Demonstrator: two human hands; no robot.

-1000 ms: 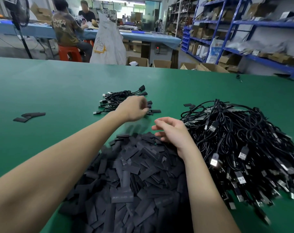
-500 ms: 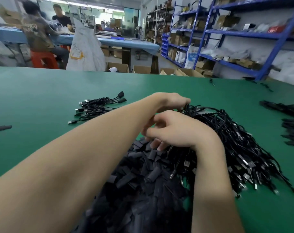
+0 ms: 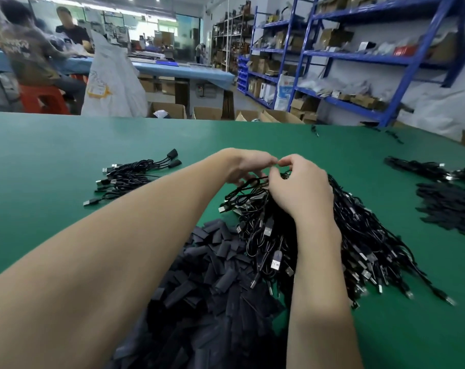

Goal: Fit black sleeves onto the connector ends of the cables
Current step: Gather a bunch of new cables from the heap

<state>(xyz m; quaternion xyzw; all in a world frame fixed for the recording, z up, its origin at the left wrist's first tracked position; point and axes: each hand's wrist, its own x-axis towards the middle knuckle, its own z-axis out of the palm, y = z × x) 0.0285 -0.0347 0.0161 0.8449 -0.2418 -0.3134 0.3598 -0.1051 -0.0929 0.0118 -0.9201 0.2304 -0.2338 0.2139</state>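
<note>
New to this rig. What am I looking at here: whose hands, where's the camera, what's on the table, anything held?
No machine here: a person works with two bare hands, filmed by one wide-angle camera worn on their head, looking forward and down. The left hand and right hand meet over a big pile of black cables on the green table; their fingertips pinch together around something small at the top of the pile, probably a cable end, but blur hides what exactly. In front lies a heap of flat black sleeves. A smaller bunch of cables lies to the left, and more dark parts at the far right. Behind stand blue shelves.
</note>
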